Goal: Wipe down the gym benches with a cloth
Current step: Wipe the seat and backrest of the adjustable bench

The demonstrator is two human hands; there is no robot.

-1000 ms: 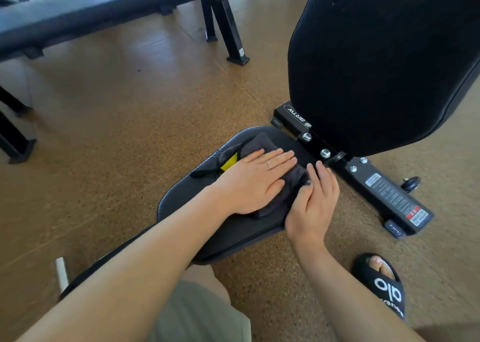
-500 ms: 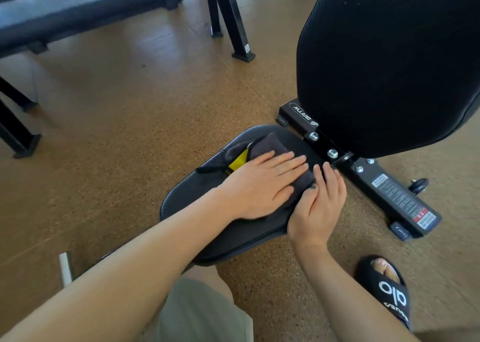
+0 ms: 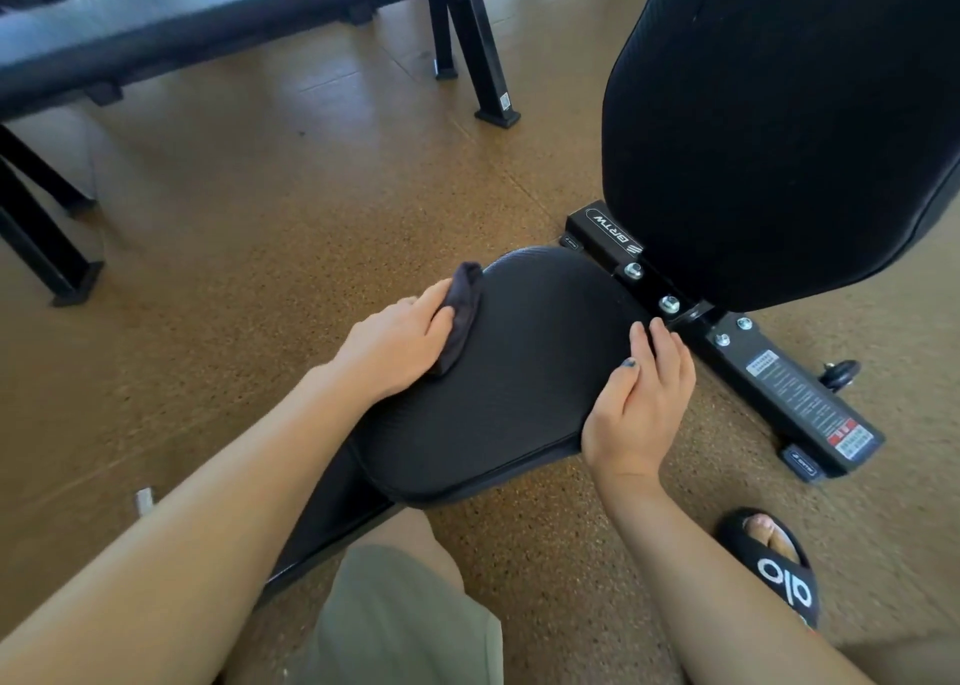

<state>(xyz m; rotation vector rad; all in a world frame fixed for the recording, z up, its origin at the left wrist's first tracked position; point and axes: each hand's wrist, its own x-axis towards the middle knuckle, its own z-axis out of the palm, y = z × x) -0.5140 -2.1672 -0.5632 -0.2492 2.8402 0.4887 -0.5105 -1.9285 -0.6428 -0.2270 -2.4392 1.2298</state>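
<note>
The left hand presses a dark cloth against the left edge of the seat pad, its fingers curled over the cloth so that the bunched fabric sticks out past them at the far end. The right hand rests on the pad's right edge, fingers straight and relaxed along the rim and the thumb lying on top; it holds nothing. The pad is black and ribbed, wide at the far end and narrowing toward the person.

Just beyond the pad, a black metal base with bolts and a warning label runs from far left to near right across the floor. The tilted backrest rises above it on the far right. A second bench stands well apart on the far left. A foot in a black slide is planted on the floor near right, and a knee in olive shorts shows below the pad.
</note>
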